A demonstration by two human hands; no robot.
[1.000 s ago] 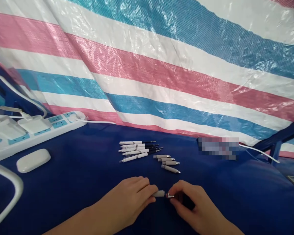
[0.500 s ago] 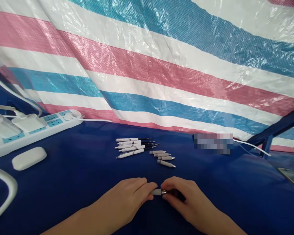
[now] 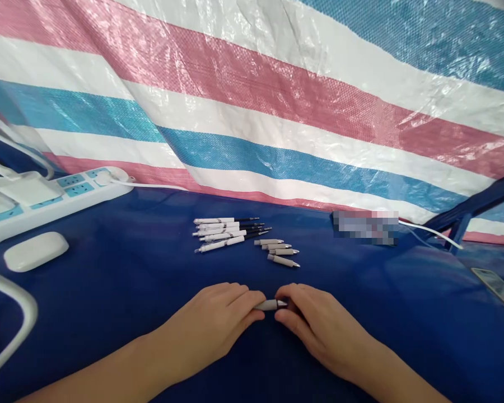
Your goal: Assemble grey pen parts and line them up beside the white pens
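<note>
A pen [image 3: 267, 305] with a grey grip and a silver tip lies level in my left hand [image 3: 218, 316], pinched between thumb and fingers. Most of its barrel is hidden by that hand. My right hand [image 3: 319, 322] is around the tip, its thumb and forefinger parted with a gap between them. Farther back lie several white pen barrels [image 3: 222, 244] with dark refills sticking out of their right ends. Beside them rest several loose grey grip sections [image 3: 283, 261] with silver tips.
On the left are a white power strip [image 3: 88, 190] with plugs and a white rounded case [image 3: 36, 252]. A white curved tube [image 3: 27, 302] crosses the left edge. At right lie a blurred-out object [image 3: 365, 226], a white cable [image 3: 430, 229] and a phone [image 3: 495, 288]. Striped sheeting [image 3: 277, 129] hangs behind.
My right thumb and forefinger have parted from the pen's tip, which they were pinching. My left hand keeps hold of the pen. The whole scene sits higher in the view.
</note>
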